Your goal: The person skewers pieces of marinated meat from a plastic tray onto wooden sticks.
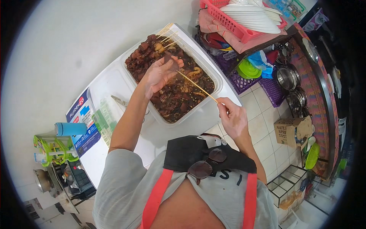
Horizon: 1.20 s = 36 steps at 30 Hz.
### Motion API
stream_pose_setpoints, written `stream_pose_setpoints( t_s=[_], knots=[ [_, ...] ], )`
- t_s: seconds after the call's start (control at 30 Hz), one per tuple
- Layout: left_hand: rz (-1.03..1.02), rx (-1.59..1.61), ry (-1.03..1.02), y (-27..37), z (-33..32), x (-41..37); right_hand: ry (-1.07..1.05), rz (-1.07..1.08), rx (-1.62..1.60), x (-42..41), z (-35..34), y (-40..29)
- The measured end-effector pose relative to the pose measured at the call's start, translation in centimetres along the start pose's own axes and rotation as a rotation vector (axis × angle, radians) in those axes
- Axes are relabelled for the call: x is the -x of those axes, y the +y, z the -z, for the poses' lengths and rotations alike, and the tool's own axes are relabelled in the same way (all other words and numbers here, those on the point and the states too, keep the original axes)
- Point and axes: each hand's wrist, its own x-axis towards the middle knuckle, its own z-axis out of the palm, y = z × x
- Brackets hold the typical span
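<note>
A rectangular plastic tub point(168, 124) holds dark marinated meat point(180, 98) in brown liquid with bits of seasoning. Over it, my left hand point(159, 73) grips a dark piece of meat point(170, 63) between thumb and fingers. My right hand point(233, 116), beyond the tub's right edge, pinches a thin bamboo skewer point(197, 86); the skewer's far end meets the meat in my left hand, and whether it has pierced the meat cannot be told. Several skewers point(169, 37) with meat on them lie at the tub's far end, their bare ends over the rim.
Scissors point(119, 101) and a green-and-clear plastic package point(104, 118) lie left of the tub on the white chest freezer point(94, 166). A blue tumbler point(70, 129) is at its left edge. A pink dish rack point(243, 31) with white plates stands at the upper right.
</note>
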Motion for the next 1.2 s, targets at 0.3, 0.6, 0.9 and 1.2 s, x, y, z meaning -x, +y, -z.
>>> stream_pose_setpoints(
  t_s=[0.3,0.6,0.9,1.2],
  knots=[
    [-0.049,-0.120,0.036,0.1,-0.8,0.4,-0.006,-0.019,0.027,0.0,0.4,0.2],
    [-0.121,-0.147,0.085,-0.5,-0.7,-0.3,0.059,0.010,0.027,-0.2,0.9,0.0],
    [-0.135,-0.124,0.031,-0.8,-1.2,-0.3,-0.016,-0.001,0.014,-0.5,0.7,0.3],
    [-0.225,-0.022,0.074,-2.4,-1.6,-0.6,-0.072,-0.023,-0.116,-1.4,-0.3,2.2]
  ],
)
